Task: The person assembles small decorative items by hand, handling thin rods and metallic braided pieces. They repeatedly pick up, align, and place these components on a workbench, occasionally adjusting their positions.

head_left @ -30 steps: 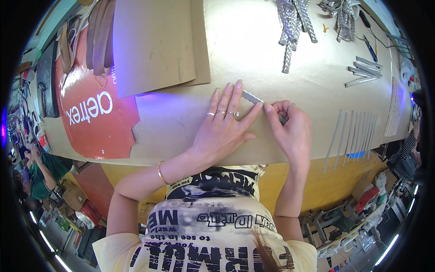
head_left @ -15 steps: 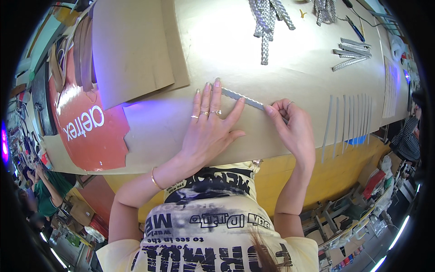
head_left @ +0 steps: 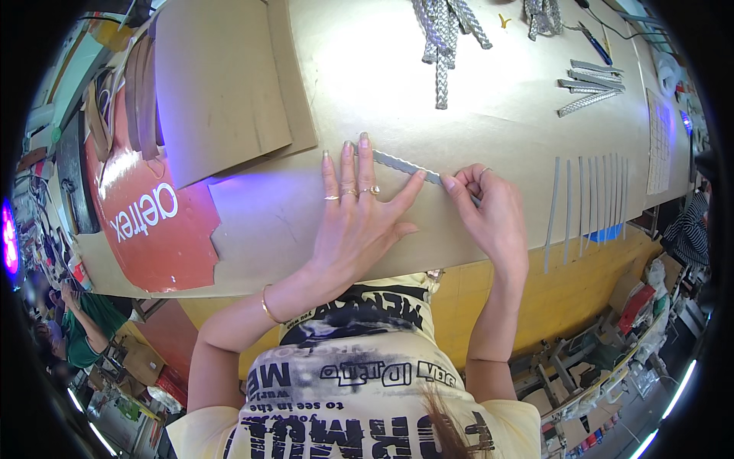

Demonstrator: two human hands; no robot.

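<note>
A short grey strap with a braided, silvery edge (head_left: pixel 399 163) lies slantwise on the brown-covered table in front of me. My left hand (head_left: pixel 353 203) is flat with its fingers spread; fingertips press the strap's left part and the index finger rests on it farther right. The strap's right end is pinched between the thumb and fingers of my right hand (head_left: pixel 487 206). That end is partly hidden by the fingers. Right of this hand, several thin grey strips (head_left: pixel 588 199) lie side by side near the table's front edge.
Braided silvery straps (head_left: pixel 441 46) lie in a bundle at the back, with a smaller pile of grey straps (head_left: pixel 592 86) at right near a blue-handled tool (head_left: pixel 600 50). Cardboard sheets (head_left: pixel 222 84) and a red printed sheet (head_left: pixel 164 229) cover the left. A person in green (head_left: pixel 88 329) is at far left.
My left index finger has slid a little to the right along the strap, toward my right hand. The right hand keeps its pinch, slightly shifted left.
</note>
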